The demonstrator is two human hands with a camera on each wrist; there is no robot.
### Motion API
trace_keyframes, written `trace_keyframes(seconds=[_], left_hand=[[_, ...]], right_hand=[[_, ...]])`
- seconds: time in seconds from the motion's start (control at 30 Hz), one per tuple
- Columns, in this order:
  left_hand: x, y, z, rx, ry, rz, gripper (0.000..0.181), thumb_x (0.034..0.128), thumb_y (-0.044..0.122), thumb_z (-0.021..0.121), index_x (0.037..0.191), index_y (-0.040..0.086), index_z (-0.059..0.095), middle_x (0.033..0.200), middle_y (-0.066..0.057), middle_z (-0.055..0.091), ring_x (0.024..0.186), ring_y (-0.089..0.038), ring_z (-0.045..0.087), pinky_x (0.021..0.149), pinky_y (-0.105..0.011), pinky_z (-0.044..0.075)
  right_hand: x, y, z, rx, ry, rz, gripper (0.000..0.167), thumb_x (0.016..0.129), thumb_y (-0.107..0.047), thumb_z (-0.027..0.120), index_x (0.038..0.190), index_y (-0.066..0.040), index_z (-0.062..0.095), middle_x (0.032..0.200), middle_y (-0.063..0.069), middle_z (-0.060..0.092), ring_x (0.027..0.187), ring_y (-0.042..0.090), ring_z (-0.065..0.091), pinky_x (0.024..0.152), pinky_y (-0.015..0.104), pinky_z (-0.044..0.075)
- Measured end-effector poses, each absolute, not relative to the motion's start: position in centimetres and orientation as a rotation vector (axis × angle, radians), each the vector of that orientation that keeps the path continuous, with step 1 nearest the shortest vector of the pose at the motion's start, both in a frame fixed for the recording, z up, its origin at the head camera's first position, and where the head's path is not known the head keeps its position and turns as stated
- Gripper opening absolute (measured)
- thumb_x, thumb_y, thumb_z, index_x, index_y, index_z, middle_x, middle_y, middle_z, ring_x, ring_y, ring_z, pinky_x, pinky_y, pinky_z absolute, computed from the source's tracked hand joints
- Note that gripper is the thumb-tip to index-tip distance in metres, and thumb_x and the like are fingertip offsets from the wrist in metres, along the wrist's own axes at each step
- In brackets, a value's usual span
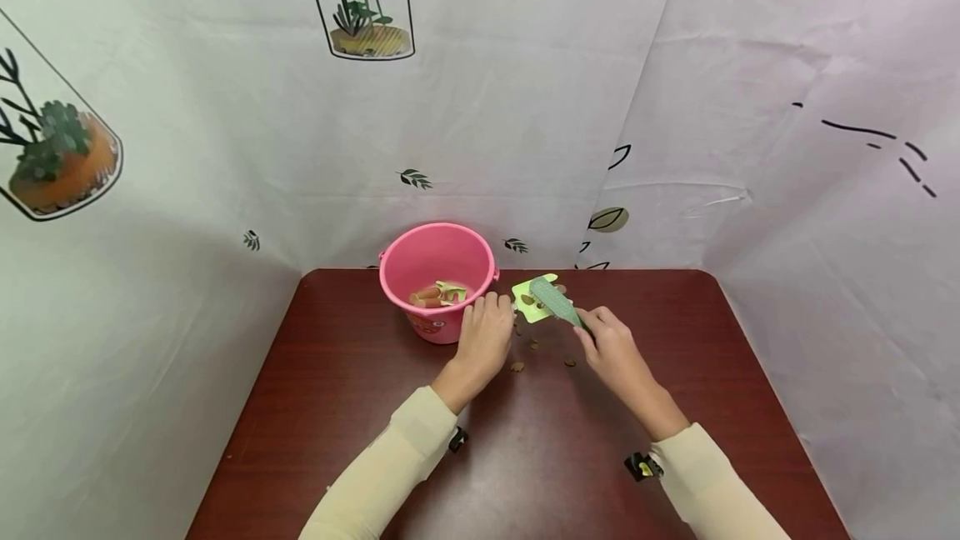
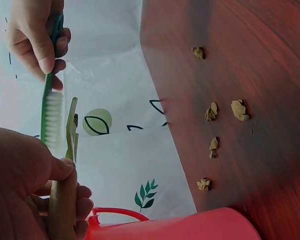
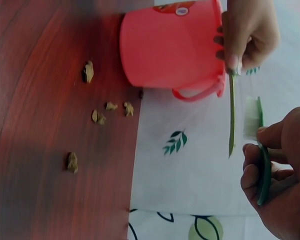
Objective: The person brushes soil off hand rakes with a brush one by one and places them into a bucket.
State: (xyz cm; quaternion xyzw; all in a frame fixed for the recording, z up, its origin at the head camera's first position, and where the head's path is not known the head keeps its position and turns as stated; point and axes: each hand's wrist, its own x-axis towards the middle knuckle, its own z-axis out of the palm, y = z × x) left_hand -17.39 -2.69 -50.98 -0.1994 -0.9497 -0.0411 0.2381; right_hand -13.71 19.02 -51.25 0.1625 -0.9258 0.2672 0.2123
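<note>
My left hand [image 1: 486, 336] grips the wooden handle [image 2: 63, 207] of a small garden tool, beside the pink bucket's rim. The tool's flat lime-green head [image 1: 534, 315] points right, with brown clumps on it. A green brush [image 1: 555, 302] is held by its handle in my right hand [image 1: 613, 352]. In the left wrist view its white bristles [image 2: 53, 117] face the tool's head, a small gap between them. From the head view the brush covers part of that head.
The pink bucket [image 1: 450, 330] stands at the table's back, holding more wooden-handled tools [image 1: 429, 297] with green heads. Several brown clumps [image 1: 517, 367] lie scattered on the dark red table [image 1: 337, 407] below the hands. White printed cloth [image 1: 525, 123] hangs behind the table and along both sides.
</note>
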Motion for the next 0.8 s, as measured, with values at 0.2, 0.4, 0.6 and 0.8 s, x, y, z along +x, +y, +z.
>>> trace_keyframes(seconds=[0.2,0.4,0.6,0.8], left_hand=[[-17.4,-2.3,-50.8,-0.545,-2.608,-0.115,0.014,0.0969,0.017,0.069,0.094,0.004,0.065,0.085,-0.011,0.062,0.078,-0.028,0.063,0.062,-0.039,0.049],[-17.3,-2.0,-50.8,-0.556,-2.654,-0.120,0.014,0.0958,0.016,0.070,0.098,0.003,0.065,0.089,-0.011,0.063,0.082,-0.028,0.063,0.065,-0.039,0.050],[-17.2,-2.0,-50.7,-0.545,-2.670,-0.110,0.016,0.0946,0.017,0.071,0.099,0.003,0.065,0.090,-0.011,0.063,0.083,-0.028,0.063,0.066,-0.038,0.050],[-17.1,-2.0,-50.8,-0.541,-2.702,-0.131,0.020,0.0926,0.018,0.074,0.101,0.002,0.065,0.092,-0.012,0.064,0.085,-0.028,0.063,0.068,-0.039,0.050]], right_hand=[[-13.5,18.0,-51.3,0.495,-2.593,0.728,0.032,0.093,-0.001,0.073,0.122,0.011,0.069,0.097,0.017,0.063,0.077,0.023,0.063,0.063,0.035,0.054],[-13.5,17.7,-51.5,0.476,-2.581,0.673,0.029,0.091,0.000,0.074,0.118,0.011,0.070,0.095,0.017,0.062,0.076,0.024,0.065,0.063,0.037,0.055],[-13.7,17.9,-51.6,0.461,-2.554,0.649,0.027,0.091,0.000,0.075,0.116,0.011,0.071,0.094,0.017,0.062,0.076,0.027,0.068,0.063,0.040,0.057],[-13.9,18.5,-51.6,0.408,-2.582,0.643,0.029,0.091,0.000,0.074,0.117,0.011,0.070,0.094,0.018,0.062,0.077,0.030,0.068,0.064,0.043,0.057]])
